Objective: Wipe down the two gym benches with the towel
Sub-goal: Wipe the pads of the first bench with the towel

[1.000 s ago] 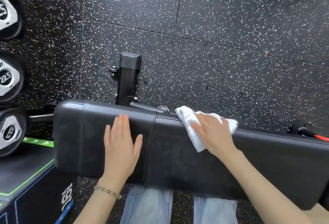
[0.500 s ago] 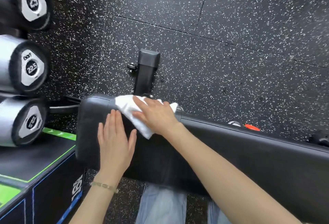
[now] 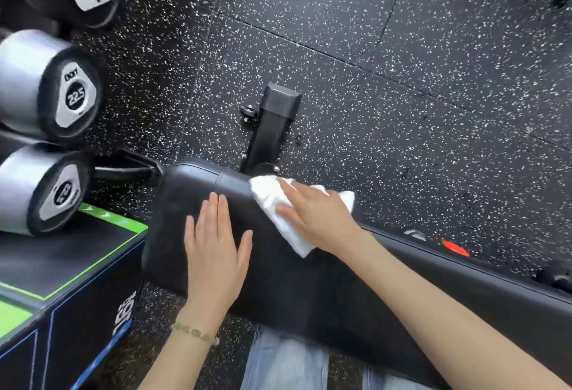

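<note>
A black padded gym bench (image 3: 309, 290) runs from centre left to the lower right edge. My right hand (image 3: 318, 216) presses a folded white towel (image 3: 272, 204) flat onto the pad near its far edge, close to the left end. The hand covers the towel's middle; its corners stick out on both sides. My left hand (image 3: 216, 247) lies flat on the pad beside the towel, fingers slightly spread, holding nothing. Only one bench is in view.
Several dumbbells (image 3: 52, 92) lie on a rack at the left. A black box with green edges (image 3: 62, 265) stands by the bench's left end. The bench's black leg (image 3: 275, 123) juts onto the speckled rubber floor (image 3: 402, 80). A red knob (image 3: 453, 248) shows behind the pad.
My right hand slid the towel left along the pad toward the bench's end, then back a little to the right. My left hand stayed flat near the same spot. The view shifted left.
</note>
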{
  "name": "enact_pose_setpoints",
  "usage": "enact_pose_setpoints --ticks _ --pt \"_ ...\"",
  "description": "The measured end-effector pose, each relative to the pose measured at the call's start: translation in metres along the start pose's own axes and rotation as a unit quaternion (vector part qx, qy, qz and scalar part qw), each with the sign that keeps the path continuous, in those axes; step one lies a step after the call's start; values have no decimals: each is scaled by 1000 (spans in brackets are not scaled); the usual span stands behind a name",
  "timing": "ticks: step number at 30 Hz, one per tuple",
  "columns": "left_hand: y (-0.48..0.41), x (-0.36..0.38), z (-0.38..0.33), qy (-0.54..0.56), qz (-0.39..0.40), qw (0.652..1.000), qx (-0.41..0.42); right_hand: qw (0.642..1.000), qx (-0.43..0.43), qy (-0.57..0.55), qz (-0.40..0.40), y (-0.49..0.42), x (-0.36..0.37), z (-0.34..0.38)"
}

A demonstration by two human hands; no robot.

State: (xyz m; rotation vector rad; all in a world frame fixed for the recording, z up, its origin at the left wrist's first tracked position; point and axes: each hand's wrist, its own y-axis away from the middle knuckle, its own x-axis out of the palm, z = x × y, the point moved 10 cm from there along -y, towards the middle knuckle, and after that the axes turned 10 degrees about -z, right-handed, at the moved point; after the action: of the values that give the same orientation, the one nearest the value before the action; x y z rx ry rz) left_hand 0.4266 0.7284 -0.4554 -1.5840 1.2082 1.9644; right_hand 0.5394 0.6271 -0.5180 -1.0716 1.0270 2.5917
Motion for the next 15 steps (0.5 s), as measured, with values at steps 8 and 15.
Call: enact_pose_setpoints --ticks 8,15 --pt "-3 -1 27 18 6 999 -47 984 -71 -142 79 -109 7 105" --pt "-1 1 30 24 21 999 -42 969 -103 -219 51 -57 -7 73"
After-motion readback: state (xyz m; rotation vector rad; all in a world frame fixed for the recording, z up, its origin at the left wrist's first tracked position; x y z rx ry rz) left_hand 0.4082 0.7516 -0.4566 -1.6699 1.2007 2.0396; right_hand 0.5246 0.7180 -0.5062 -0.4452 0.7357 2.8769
